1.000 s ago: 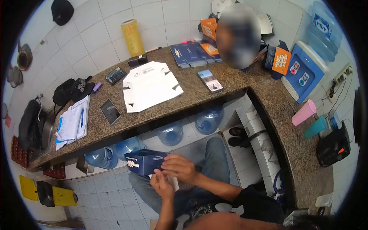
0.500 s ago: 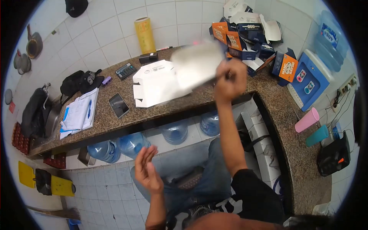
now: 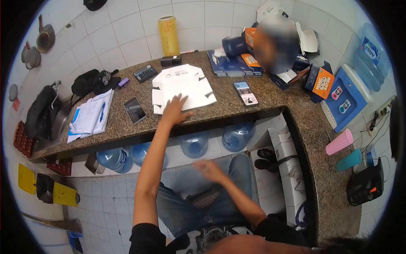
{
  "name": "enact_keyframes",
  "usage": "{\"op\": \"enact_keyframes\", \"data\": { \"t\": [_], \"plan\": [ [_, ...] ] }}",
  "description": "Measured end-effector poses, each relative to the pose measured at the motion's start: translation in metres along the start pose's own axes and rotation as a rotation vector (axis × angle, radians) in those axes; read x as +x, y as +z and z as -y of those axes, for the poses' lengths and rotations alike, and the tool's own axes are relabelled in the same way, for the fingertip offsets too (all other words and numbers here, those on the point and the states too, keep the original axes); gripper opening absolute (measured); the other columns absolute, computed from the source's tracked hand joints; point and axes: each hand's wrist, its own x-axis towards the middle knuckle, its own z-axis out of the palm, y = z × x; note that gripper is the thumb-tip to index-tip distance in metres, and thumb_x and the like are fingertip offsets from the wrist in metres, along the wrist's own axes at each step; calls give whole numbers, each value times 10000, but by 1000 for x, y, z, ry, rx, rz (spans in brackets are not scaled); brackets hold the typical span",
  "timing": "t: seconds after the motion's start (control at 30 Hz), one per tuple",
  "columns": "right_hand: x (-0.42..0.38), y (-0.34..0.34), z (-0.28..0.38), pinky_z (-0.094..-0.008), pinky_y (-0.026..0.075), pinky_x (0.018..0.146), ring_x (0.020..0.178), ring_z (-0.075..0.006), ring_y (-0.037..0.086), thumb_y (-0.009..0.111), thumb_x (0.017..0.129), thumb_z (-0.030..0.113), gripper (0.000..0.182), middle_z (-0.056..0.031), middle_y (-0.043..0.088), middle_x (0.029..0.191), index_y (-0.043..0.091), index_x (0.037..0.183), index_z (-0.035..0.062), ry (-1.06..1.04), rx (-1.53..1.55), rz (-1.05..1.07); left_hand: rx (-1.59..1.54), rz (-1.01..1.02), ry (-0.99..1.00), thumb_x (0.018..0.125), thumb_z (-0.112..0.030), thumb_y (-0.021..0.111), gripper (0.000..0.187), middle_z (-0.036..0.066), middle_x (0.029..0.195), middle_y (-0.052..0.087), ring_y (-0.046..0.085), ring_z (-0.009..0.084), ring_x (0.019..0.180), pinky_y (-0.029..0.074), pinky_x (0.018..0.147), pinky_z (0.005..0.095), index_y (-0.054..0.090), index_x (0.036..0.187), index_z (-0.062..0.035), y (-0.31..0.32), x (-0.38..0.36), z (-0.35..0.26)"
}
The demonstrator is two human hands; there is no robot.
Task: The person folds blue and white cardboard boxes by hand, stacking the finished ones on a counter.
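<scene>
cardboard (image 3: 182,85) lies under wide-spread left hand (image 3: 174,111); blurred right hand (image 3: 210,170) apart, cannot tell its grip.

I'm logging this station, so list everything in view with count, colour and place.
Box blanks: count unclear, white, counter centre
Printed boxes: several, navy and orange, counter's back corner
Phones: two, dark, counter
Calculator: one, dark, counter back
Cylinder: one, yellow, counter back
Papers: several, white, counter left
Caps: at least two, black, counter and wall
Dispenser: one, blue-and-white, counter right
Water jugs: five, blue, four beneath counter, one on dispenser
Tumblers: two, pink and teal, counter right
Bin: one, yellow, floor
Left hand: one, bare, on the blanks
Right hand: one, blurred, above lap
</scene>
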Motion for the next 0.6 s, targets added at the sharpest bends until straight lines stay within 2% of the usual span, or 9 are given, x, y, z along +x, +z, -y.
{"op": "enact_keyframes", "data": {
  "t": [0.03, 0.1, 0.17, 0.27, 0.37, 0.4, 0.5, 0.57, 0.6],
  "plan": [
    [-20, 13, -11, -341, 520, 894, 1011, -206, 678, 567, 976, 113, 241, -117, 722, 1094, 676, 1173, 26, -141, -12, 39, -65, 90, 13, 812, -321, 757, 607, 249, 1294, 587, 556, 415, 1193, 438, 1031, 445, 569, 1341, -89, 8, 10, 18],
    [-51, 27, -20, -333, 522, 882, 1003, -185, 675, 578, 979, 128, 241, -106, 722, 1098, 672, 1179, 32, 54, 149, 221, -12, 245, 15, 827, -291, 732, 510, 252, 1179, 631, 600, 411, 1100, 475, 962, 456, 605, 1271, -73, -6, 33, 21],
    [-65, 22, -31, -329, 522, 877, 1003, -177, 673, 578, 984, 140, 237, -99, 724, 1092, 676, 1172, 35, 66, 160, 252, 37, 413, 13, 841, -262, 706, 418, 256, 1064, 676, 645, 407, 1008, 511, 893, 466, 641, 1200, -56, -17, 41, 14],
    [-73, 7, -37, -328, 519, 875, 983, -180, 674, 579, 991, 168, 235, -98, 724, 1083, 680, 1158, 38, 88, 138, 209, 265, 106, 23, 826, -142, 644, 116, 216, 809, 683, 671, 403, 800, 531, 712, 505, 653, 897, -50, -29, 52, 1],
    [-74, -2, -29, -327, 517, 867, 951, -185, 677, 587, 988, 182, 230, -99, 725, 1065, 686, 1141, 43, 161, 141, 93, 125, -127, -131, 818, -293, 719, 242, 196, 770, 677, 675, 373, 745, 516, 644, 451, 661, 762, -65, -64, 60, 1],
    [-72, -6, -27, -322, 519, 855, 940, -178, 676, 594, 984, 179, 222, -96, 728, 1048, 691, 1132, 47, 212, 157, 48, 127, -132, -136, 818, -293, 719, 242, 196, 770, 677, 675, 373, 745, 516, 644, 451, 661, 762, -65, -68, 63, 9],
    [-69, -7, -21, -310, 521, 845, 934, -172, 678, 602, 978, 176, 211, -92, 733, 1025, 701, 1119, 54, 173, 150, -16, -291, -23, -401, 832, -347, 779, 335, 35, 659, 617, 552, 141, 602, 416, 581, 303, 646, 746, -52, -79, 73, 37],
    [-68, -7, -9, -306, 520, 845, 934, -168, 678, 601, 977, 177, 209, -85, 736, 1016, 704, 1117, 59, 204, 174, -10, -745, -190, -446, 870, -271, 749, 238, -8, 649, 599, 516, 100, 605, 410, 578, 286, 686, 802, -52, -76, 71, 39],
    [-63, -11, -1, -302, 519, 846, 935, -164, 678, 600, 977, 177, 208, -79, 738, 1008, 706, 1116, 65, 233, 188, -10, -732, -338, -308, 870, -216, 733, 174, 47, 674, 661, 534, 108, 591, 417, 567, 295, 713, 876, -44, -75, 73, 41]
  ]
}}
